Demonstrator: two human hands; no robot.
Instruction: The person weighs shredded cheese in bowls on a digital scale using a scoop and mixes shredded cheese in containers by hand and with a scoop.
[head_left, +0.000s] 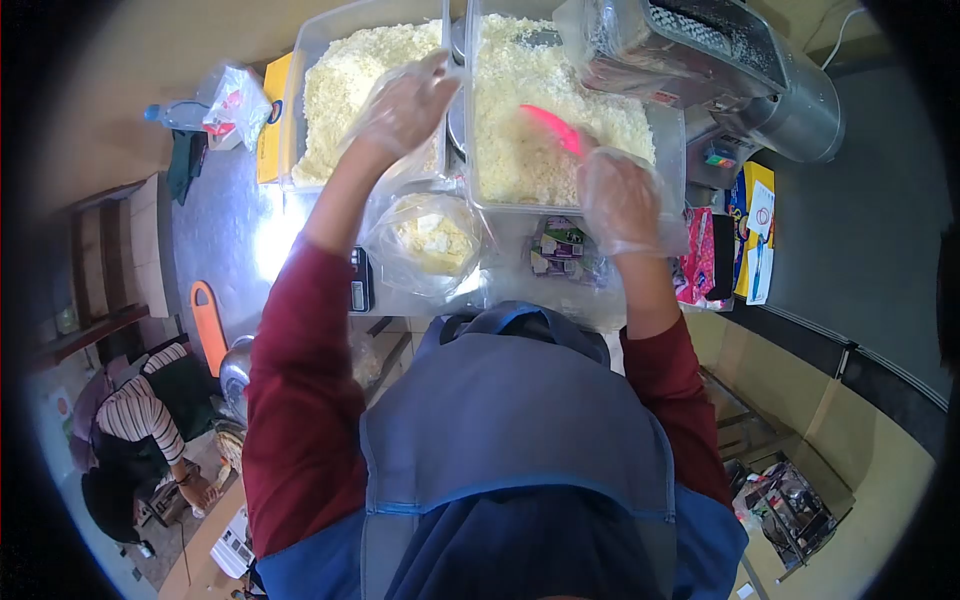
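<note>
Pale-yellow shredded food (535, 165) was contained in two rectangular clear plastic bins, set side by side on a grey metallic worktop (220, 230): the left bin (345, 22) and the right bin (672, 160). A bright-pink curved tool (565, 138) was held over the food in the right bin by the right hand (620, 200), which was covered by a clear plastic glove. The right fingers were clamped on the near end of the tool; its far end was blurred. The left hand (405, 112), likewise gloved, was positioned over the right side of the left bin, with its fingers directed toward the gap between the bins. Whether those fingers were apart or together cannot be told.

A clear plastic bag (435, 240) of pale-yellow pieces was placed just in front of the bins, near a small black device (361, 282). A silver metal machine (790, 110) was located beyond the right bin's far right corner.
</note>
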